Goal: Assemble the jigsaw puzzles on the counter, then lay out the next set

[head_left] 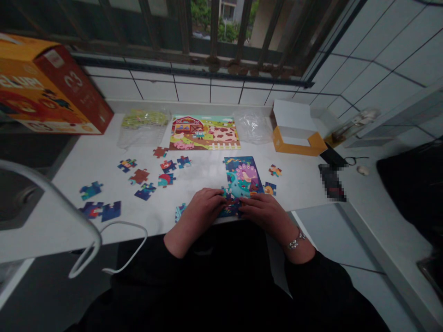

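At the near edge of the white counter lies a partly joined jigsaw puzzle (242, 177) with a blue animal and a pink, fan-like shape. My left hand (204, 207) grips a dark puzzle piece along its lower left side, fingers bent and close together. From the right, my right hand (265, 211) has its fingers pressed together on the lower right pieces of the puzzle. Both sets of fingertips partly hide the pieces beneath them. A light-blue puzzle piece (180, 212) sits beside my left wrist, and a dark-blue puzzle piece (270, 188) is just beyond my right hand.
Loose puzzle pieces (139, 176) are scattered on the left. Behind are a farm picture (205, 133), clear plastic bags (254, 127) and an opened yellow box (299, 142). A large orange box (51, 87) stands far left. A white cable (90, 221) curves across the left foreground.
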`<control>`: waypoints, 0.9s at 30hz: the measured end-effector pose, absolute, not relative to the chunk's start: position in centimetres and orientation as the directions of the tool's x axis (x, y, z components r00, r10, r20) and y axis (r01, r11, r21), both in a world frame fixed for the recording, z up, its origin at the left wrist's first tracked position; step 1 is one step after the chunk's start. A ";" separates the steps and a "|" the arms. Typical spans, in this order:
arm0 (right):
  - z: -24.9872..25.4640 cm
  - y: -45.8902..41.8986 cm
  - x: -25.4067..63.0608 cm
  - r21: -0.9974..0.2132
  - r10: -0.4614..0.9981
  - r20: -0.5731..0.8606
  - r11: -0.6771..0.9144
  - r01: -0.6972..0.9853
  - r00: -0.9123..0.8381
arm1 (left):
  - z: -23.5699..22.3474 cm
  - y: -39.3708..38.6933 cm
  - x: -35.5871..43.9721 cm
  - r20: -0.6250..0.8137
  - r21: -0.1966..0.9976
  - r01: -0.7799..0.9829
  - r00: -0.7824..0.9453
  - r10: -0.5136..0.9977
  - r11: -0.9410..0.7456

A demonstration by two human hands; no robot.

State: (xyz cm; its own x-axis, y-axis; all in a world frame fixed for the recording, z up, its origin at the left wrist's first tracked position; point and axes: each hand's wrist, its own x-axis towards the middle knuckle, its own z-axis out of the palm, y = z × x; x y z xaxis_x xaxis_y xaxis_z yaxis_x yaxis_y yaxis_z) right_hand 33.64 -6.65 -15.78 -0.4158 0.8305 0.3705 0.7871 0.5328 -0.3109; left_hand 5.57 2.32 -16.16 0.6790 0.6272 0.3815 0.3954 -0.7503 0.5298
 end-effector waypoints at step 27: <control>-15.5 -6.9 33.6 -0.275 0.796 0.369 0.586 0.762 -0.479 | -16.1 2.3 5.7 0.415 0.512 0.408 0.653 0.633 -0.756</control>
State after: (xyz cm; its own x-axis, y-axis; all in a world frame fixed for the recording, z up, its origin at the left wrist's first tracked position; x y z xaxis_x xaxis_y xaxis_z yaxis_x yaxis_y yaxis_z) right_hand 33.60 -6.92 -15.51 -0.4795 0.7961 0.3693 0.7619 0.5864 -0.2749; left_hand 5.71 2.33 -16.08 0.6531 0.6335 0.4148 0.4078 -0.7559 0.5122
